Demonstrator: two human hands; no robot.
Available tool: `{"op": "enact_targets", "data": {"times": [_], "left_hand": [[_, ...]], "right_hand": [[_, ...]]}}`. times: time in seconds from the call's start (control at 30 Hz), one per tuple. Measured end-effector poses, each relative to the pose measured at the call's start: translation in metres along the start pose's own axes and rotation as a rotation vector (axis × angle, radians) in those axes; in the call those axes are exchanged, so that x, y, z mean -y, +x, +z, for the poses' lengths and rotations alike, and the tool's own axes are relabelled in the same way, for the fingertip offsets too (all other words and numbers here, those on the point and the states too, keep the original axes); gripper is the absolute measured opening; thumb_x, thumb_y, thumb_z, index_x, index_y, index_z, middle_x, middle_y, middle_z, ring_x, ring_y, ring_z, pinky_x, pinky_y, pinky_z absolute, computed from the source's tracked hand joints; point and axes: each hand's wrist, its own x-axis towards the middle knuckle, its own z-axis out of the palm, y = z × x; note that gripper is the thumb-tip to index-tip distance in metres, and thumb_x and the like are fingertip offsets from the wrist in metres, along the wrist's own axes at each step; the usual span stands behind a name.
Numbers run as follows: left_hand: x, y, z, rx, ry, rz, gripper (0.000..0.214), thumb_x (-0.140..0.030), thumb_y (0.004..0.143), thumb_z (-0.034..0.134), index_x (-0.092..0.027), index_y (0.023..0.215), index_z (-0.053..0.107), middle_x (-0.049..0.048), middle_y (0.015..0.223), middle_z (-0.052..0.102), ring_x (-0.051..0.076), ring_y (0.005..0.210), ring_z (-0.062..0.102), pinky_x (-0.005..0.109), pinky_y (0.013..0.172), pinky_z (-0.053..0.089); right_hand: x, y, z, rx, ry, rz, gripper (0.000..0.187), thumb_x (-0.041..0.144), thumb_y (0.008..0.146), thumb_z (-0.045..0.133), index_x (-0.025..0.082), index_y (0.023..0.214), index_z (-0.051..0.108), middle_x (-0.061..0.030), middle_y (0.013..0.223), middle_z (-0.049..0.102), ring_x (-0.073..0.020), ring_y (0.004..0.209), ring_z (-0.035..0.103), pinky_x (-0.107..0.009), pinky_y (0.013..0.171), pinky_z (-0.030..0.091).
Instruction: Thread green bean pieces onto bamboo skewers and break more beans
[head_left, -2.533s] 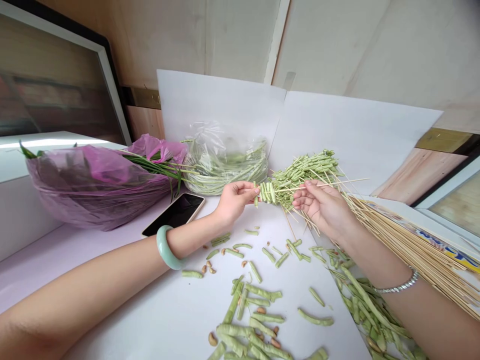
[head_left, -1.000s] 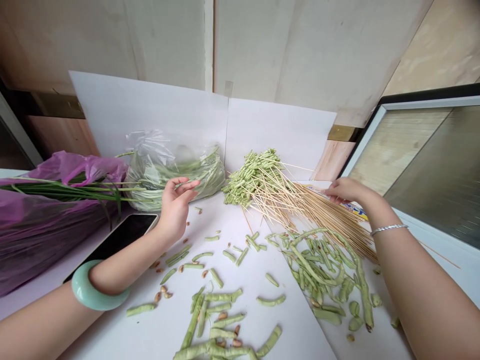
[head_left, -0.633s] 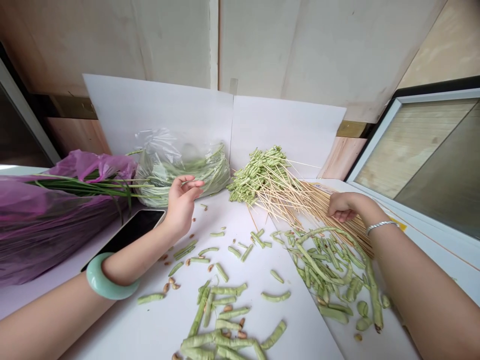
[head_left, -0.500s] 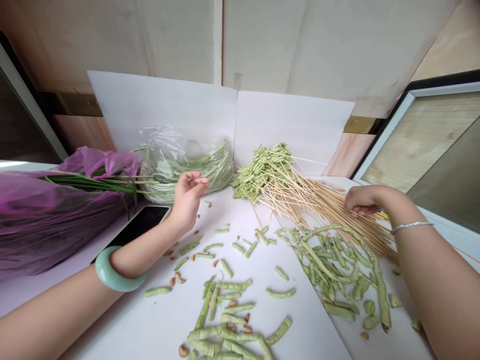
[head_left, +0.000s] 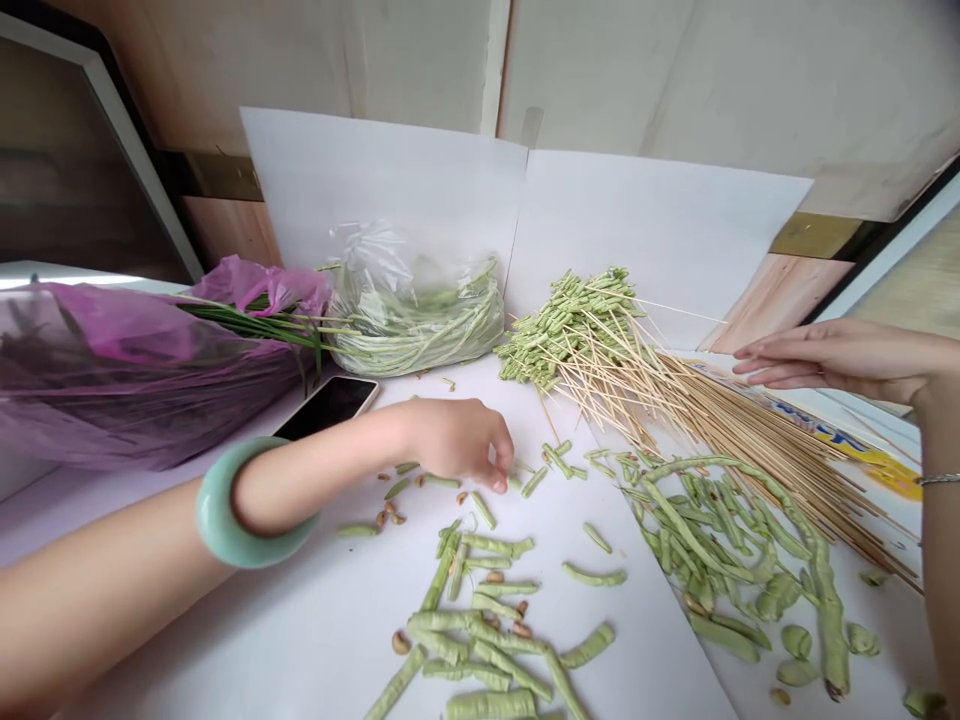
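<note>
Beside the left hand [head_left: 457, 440], bean pieces [head_left: 534, 482]

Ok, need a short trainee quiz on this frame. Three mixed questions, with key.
1. Which wrist wears the jade bangle?
2. True or false: the right hand is shut on the bamboo skewers.
3. The fingertips of the left hand are nearest: A) cut green bean pieces, B) the phone, C) the purple bag.

Key: 1. Left. 2. False: the right hand is open, above the bamboo skewers. 3. A.
</note>
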Motion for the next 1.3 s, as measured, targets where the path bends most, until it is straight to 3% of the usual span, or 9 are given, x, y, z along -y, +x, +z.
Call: {"op": "enact_targets", "data": {"times": [0.1,0.27,0.43,0.53,0.63,0.73,0.9,1.07,1.3], "left_hand": [[-0.005,-0.016,0.015,0.017,0.127,-0.036,0.024,-0.001,0.054,0.070,-0.025,0.052,0.070,-0.0019,0.053,0.068,0.017,0.049,0.059,0.024,0.048,0.033],[-0.003,-0.035,0.034,0.081,0.528,-0.109,0.033,0.005,0.067,0.058,-0.025,0.067,0.072,-0.0027,0.069,0.074,0.017,0.066,0.067,0.023,0.054,0.034],[0.011,-0.048,0.043,-0.018,0.560,-0.152,0.011,-0.015,0.078,0.068,-0.024,0.076,0.073,-0.0003,0.079,0.073,0.019,0.074,0.065,0.025,0.060,0.037],[0.021,-0.053,0.047,-0.041,0.533,-0.090,0.005,-0.021,0.080,0.068,-0.022,0.079,0.072,0.0005,0.078,0.069,0.017,0.073,0.061,0.025,0.061,0.038],[0.027,-0.057,0.049,-0.076,0.508,-0.048,0.008,-0.017,0.081,0.065,-0.021,0.081,0.072,0.0012,0.080,0.067,0.016,0.074,0.060,0.024,0.063,0.039],[0.030,-0.059,0.049,-0.098,0.472,-0.016,0.009,-0.016,0.081,0.064,-0.020,0.082,0.072,0.0012,0.077,0.066,0.016,0.075,0.059,0.024,0.066,0.041],[0.032,-0.063,0.045,-0.162,0.385,0.008,0.012,-0.016,0.082,0.064,-0.019,0.087,0.074,0.0017,0.082,0.069,0.016,0.078,0.060,0.025,0.072,0.043],[0.036,-0.065,0.044,-0.171,0.310,0.014,0.014,-0.014,0.080,0.066,-0.019,0.091,0.074,0.0013,0.087,0.073,0.016,0.084,0.061,0.025,0.079,0.043],[0.041,-0.060,0.046,-0.102,0.216,0.020,0.012,-0.011,0.077,0.071,-0.014,0.087,0.076,0.0032,0.079,0.069,0.011,0.066,0.057,0.020,0.063,0.043]], "right_hand": [[0.025,-0.010,0.008,0.074,-0.006,0.142,0.031,-0.003,0.084,0.057,0.013,0.061,0.071,-0.0154,0.070,0.072,-0.0220,0.062,0.070,-0.034,0.054,0.056],[0.062,-0.033,0.043,-0.464,0.056,-0.198,0.036,0.024,0.091,0.062,0.017,0.057,0.053,0.0032,0.050,0.043,-0.0049,0.041,0.033,-0.026,0.040,0.026],[0.101,-0.071,0.066,-0.049,0.193,-0.350,0.052,0.038,0.105,0.032,0.015,0.075,0.069,-0.0032,0.050,0.058,-0.0097,0.039,0.051,-0.026,0.041,0.040],[0.108,-0.090,0.066,0.272,0.218,-0.386,0.036,0.040,0.096,0.056,0.014,0.079,0.074,-0.0113,0.073,0.072,-0.0194,0.062,0.069,-0.030,0.052,0.055],[0.107,-0.108,0.070,0.481,0.207,-0.518,0.034,0.048,0.079,0.076,0.017,0.066,0.070,-0.0022,0.049,0.058,-0.0089,0.043,0.054,-0.017,0.035,0.038],[0.104,-0.127,0.082,0.505,0.476,-0.490,0.052,0.065,0.088,0.054,0.020,0.064,0.065,0.0042,0.039,0.041,-0.0046,0.035,0.038,-0.018,0.034,0.030],[0.089,-0.133,0.103,0.996,0.503,-0.375,0.056,0.069,0.087,0.049,0.027,0.121,0.067,-0.0056,0.086,0.072,-0.0159,0.070,0.066,-0.030,0.070,0.054],[0.079,-0.133,0.118,1.042,0.439,-0.216,0.014,0.034,0.079,0.079,0.022,0.085,0.075,-0.0017,0.070,0.070,-0.0100,0.055,0.062,-0.018,0.050,0.047],[0.062,-0.159,0.143,1.037,0.472,-0.277,0.050,0.059,0.090,0.054,0.015,0.071,0.065,-0.0007,0.054,0.055,-0.0065,0.042,0.045,-0.017,0.037,0.031]]}}
